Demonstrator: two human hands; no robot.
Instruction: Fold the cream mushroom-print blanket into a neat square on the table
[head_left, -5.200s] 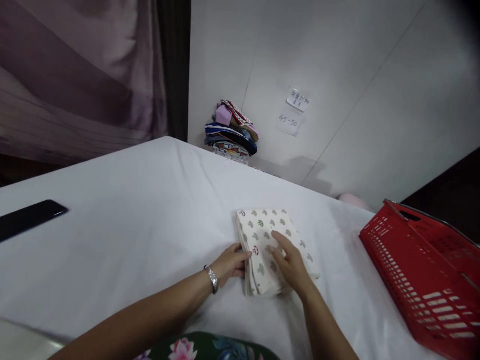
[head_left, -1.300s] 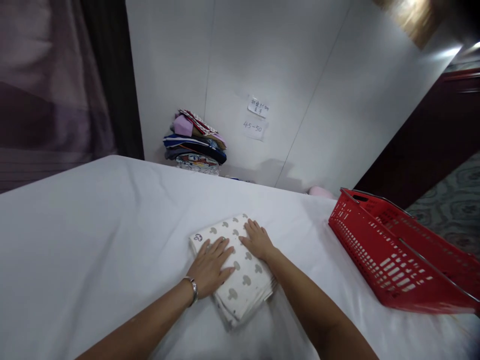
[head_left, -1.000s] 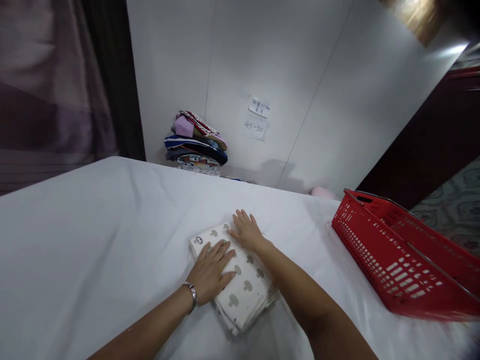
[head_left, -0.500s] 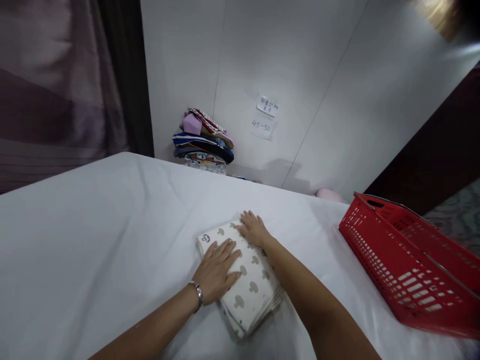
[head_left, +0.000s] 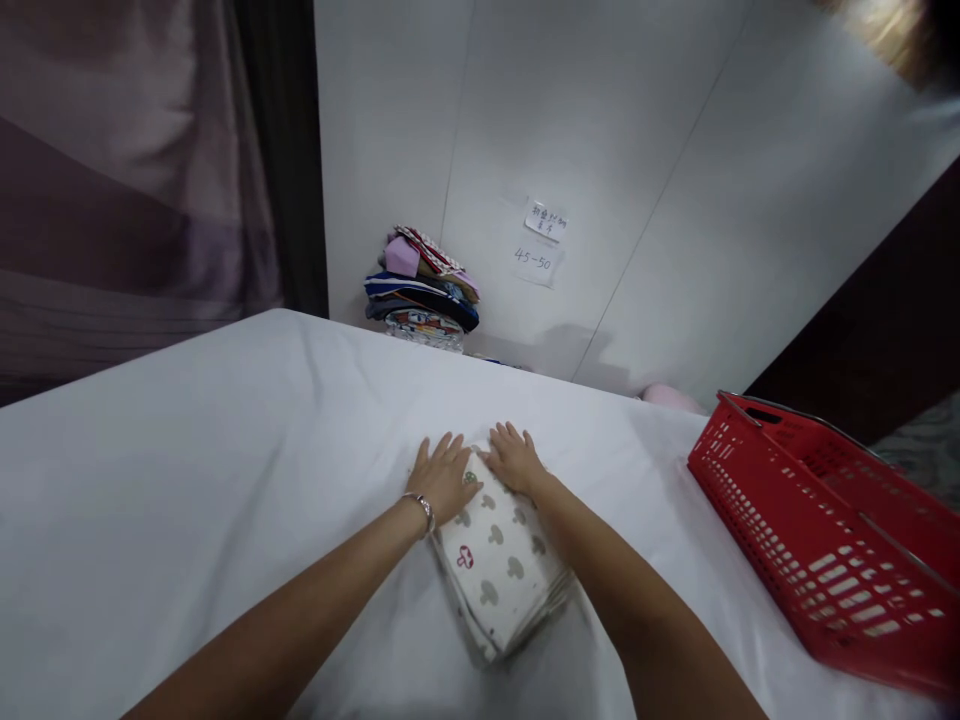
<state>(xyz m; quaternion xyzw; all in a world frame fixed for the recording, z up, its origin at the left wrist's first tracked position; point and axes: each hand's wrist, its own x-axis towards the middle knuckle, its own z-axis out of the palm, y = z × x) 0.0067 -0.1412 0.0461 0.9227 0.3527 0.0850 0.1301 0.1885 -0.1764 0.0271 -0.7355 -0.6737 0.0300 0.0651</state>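
Observation:
A folded white cloth with grey mushroom prints (head_left: 499,570) lies on the white-covered table (head_left: 225,450) in front of me. My left hand (head_left: 444,477), with a silver bracelet on the wrist, lies flat on the cloth's far left corner, fingers spread. Beside it my right hand (head_left: 514,458) rests flat on the far edge of the cloth, fingers stretched out. The two hands nearly touch. Neither hand grips anything.
A red plastic basket (head_left: 817,540) stands on the table at the right. A stack of folded colourful cloths (head_left: 424,290) sits against the white wall at the back. Paper notes (head_left: 541,240) are stuck to the wall. A purple curtain (head_left: 127,160) hangs at the left.
Both hands have slid forward along the cloth to its far edge, the left hand from the middle to the far corner. The view has shifted slightly left.

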